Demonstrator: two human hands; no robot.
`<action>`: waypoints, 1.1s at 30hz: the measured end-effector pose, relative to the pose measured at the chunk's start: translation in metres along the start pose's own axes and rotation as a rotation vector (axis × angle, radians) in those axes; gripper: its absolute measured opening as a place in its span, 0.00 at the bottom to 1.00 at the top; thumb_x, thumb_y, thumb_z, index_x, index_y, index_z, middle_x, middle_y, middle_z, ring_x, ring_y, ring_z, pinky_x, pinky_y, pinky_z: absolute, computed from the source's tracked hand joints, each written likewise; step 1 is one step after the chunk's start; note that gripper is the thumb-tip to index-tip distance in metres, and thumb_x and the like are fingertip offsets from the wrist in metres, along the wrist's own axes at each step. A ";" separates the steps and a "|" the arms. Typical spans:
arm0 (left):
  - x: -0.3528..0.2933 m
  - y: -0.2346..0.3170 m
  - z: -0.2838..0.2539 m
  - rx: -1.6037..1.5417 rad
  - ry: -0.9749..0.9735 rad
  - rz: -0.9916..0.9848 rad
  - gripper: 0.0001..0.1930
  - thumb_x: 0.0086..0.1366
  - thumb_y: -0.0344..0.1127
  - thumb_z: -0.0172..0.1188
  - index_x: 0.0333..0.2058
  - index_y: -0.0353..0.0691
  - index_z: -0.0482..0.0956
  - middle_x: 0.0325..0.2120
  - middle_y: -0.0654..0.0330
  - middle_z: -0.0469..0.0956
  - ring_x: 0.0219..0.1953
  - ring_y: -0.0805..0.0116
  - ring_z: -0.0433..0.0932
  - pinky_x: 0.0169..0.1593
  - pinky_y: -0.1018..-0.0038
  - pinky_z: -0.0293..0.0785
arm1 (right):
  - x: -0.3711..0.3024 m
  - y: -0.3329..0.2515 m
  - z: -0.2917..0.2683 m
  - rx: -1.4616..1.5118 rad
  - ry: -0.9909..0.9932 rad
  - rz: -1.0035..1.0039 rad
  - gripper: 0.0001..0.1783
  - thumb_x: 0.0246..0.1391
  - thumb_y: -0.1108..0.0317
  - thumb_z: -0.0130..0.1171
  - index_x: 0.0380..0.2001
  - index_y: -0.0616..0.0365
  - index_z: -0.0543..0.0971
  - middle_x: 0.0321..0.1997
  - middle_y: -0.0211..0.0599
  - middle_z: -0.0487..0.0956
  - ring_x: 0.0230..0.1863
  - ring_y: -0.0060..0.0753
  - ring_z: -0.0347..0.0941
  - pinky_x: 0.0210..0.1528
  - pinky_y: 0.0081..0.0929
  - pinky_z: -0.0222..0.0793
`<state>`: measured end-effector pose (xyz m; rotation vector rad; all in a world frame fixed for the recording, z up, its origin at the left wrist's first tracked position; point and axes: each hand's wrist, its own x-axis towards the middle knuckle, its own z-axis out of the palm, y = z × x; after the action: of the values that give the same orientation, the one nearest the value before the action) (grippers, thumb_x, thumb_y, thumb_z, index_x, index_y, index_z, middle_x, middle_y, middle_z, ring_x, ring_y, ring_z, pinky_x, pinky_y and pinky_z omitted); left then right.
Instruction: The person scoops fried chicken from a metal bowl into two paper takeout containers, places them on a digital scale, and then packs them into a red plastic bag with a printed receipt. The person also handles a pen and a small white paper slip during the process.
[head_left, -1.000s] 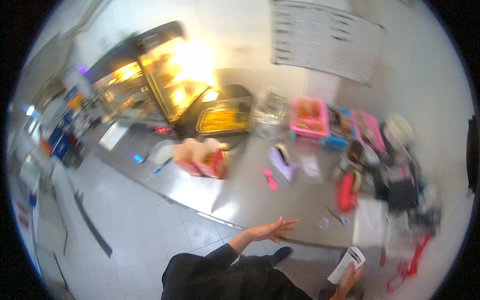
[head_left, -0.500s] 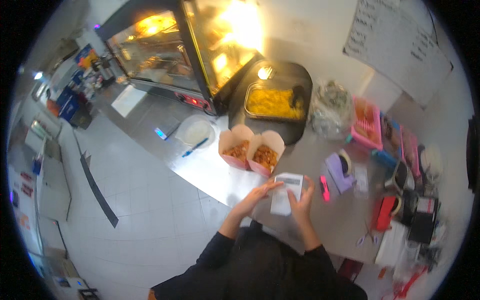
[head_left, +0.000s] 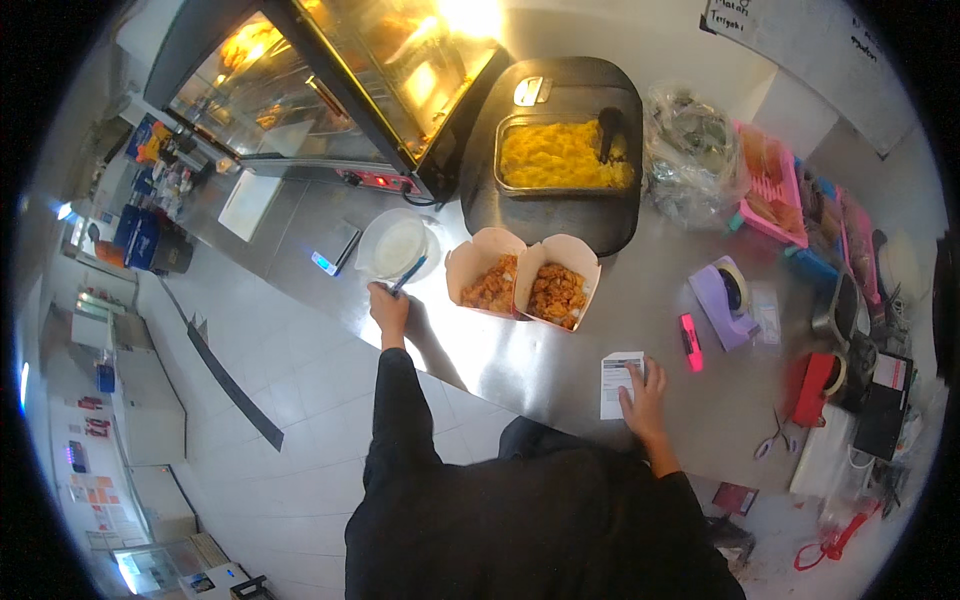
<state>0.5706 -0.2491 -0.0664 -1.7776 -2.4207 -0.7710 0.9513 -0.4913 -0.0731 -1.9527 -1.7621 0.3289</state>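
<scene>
Paper slip (head_left: 613, 398) and pen (head_left: 411, 274): probably more at risk with the pen, left of the food boxes (head_left: 490, 242). Could roll loose and drop over the near edge of the surface (head_left: 560, 375) if caught only by its end. Could nudge the bowl (head_left: 393, 240), just left of the food boxes, if dragged against the rim. Might also snag a raised flap of the food boxes and spill the browned food (head_left: 555, 296) if swept low to the right. With the slip, liable to skid off the near edge if pressed too lightly or pulled toward the body.

As for place: slip seemingly flat on the surface, to the right of the food boxes and nearer the body, directly under the fingers of the right hand (head_left: 645, 393). Right hand loosely spread, resting on the slip, not wrapped around anything. Pen pointing away from the left hand (head_left: 388, 312), near end at the fingertips, far end overlapping the bowl in view. Left hand partly curled; cannot tell whether gripping the pen or merely touching. Farther right of the food boxes, pink marker (head_left: 691, 342) and purple tape dispenser (head_left: 708, 300), apart from both hands.
</scene>
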 end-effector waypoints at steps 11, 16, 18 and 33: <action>-0.110 0.048 -0.066 -2.101 -0.849 -0.691 0.20 0.52 0.46 0.50 0.41 0.44 0.62 0.37 0.57 0.69 0.41 0.62 0.66 0.39 0.59 0.64 | 0.003 0.003 -0.005 0.014 -0.028 0.046 0.23 0.41 0.62 0.48 0.44 0.55 0.64 0.49 0.51 0.55 0.49 0.55 0.49 0.50 0.42 0.47; -0.173 0.082 -0.085 -2.173 -0.487 -0.839 0.28 0.48 0.60 0.46 0.40 0.44 0.64 0.36 0.57 0.70 0.39 0.70 0.67 0.41 0.60 0.61 | 0.002 0.006 -0.012 0.070 -0.077 0.015 0.26 0.40 0.56 0.51 0.44 0.54 0.64 0.50 0.50 0.55 0.50 0.53 0.49 0.50 0.41 0.47; -0.194 0.078 -0.065 -2.325 -0.935 -0.813 0.31 0.48 0.64 0.40 0.40 0.44 0.64 0.33 0.58 0.70 0.35 0.69 0.68 0.38 0.63 0.62 | 0.004 0.011 -0.012 0.073 -0.094 -0.037 0.32 0.35 0.51 0.54 0.45 0.52 0.63 0.51 0.48 0.54 0.50 0.53 0.48 0.50 0.41 0.47; -0.247 0.192 -0.011 -1.443 -0.879 -0.340 0.37 0.52 0.63 0.27 0.46 0.33 0.57 0.32 0.53 0.69 0.32 0.71 0.69 0.32 0.81 0.65 | 0.006 -0.004 -0.002 -0.021 0.024 0.074 0.44 0.15 0.43 0.61 0.40 0.55 0.66 0.56 0.31 0.51 0.53 0.48 0.45 0.47 0.41 0.45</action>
<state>0.8257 -0.4298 -0.0645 -2.3559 -2.8637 -2.8307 0.9496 -0.4860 -0.0683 -2.0319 -1.6884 0.3118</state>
